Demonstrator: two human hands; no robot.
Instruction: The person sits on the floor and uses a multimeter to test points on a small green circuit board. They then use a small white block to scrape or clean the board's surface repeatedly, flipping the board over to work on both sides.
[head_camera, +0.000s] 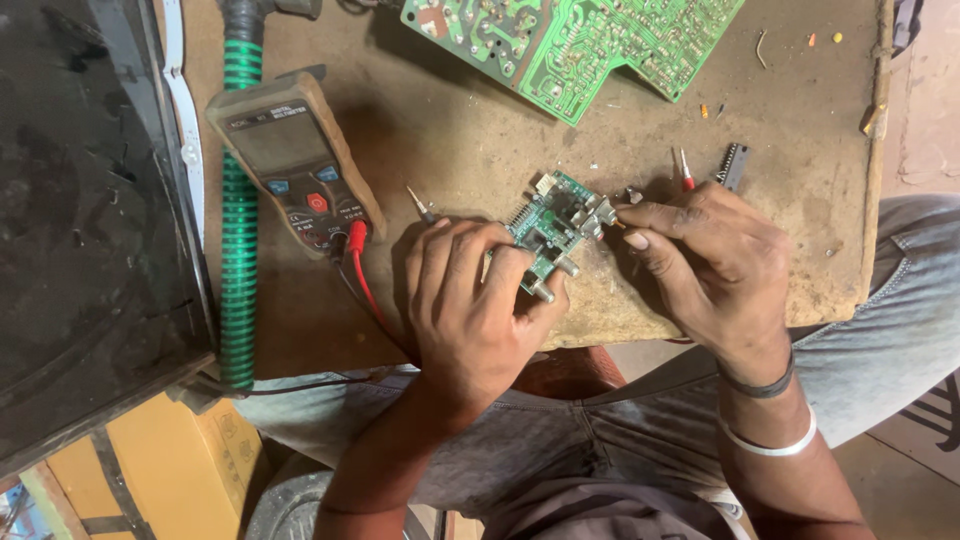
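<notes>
Left hand (468, 305) gripped a small green board (548, 225), fingers curled over its near edge, holding it just above the brown tabletop (450, 130). Right hand (705, 255) pinched at the board's knobs (598, 212) on the right side, fingertips closed on them. A red probe tip (686, 172) lay just behind the right hand. Multimeter (296, 165) sat to the left, beside a green hose (238, 230). Large green board (570, 40) lay at the far edge.
</notes>
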